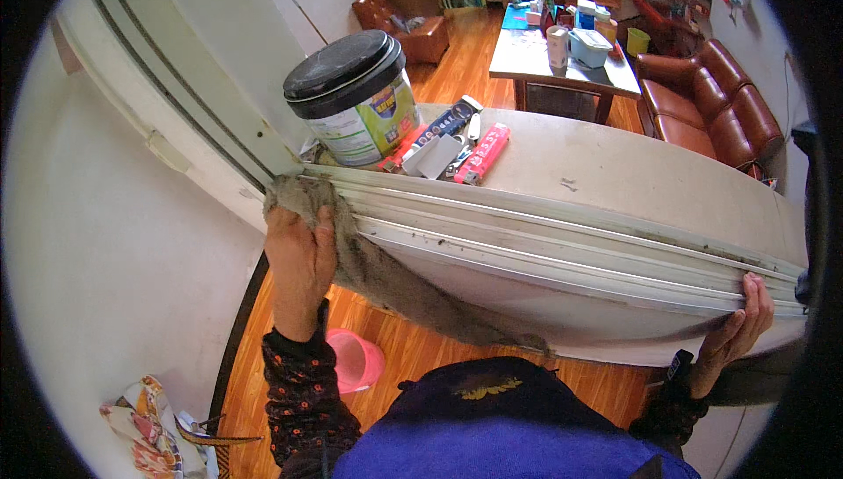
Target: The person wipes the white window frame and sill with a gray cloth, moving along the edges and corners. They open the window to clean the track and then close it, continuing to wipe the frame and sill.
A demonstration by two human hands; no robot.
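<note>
My left hand (296, 255) presses a grey-brown cloth (375, 275) into the left corner of a white sliding-window track (500, 215). The cloth's long loose end hangs down over the wall below the sill. Dark specks of dirt lie along the track's rails. At the far right, the fingers of my right hand (741, 314) rest on the track's near edge, with no object visible in them. A plastic bucket with a black lid (346, 103) stands on the sill (593, 150) just beyond the cloth. Beside it lie a pink-red box (483, 153), a dark blue box (448, 125) and a small white box (433, 156).
A pink bin (355, 360) stands on the wood floor below my left arm. Patterned fabric (155, 429) lies at the lower left by the wall. Beyond the sill are a table (527, 51) laden with containers, a brown leather sofa (714, 103) and a brown armchair (408, 24).
</note>
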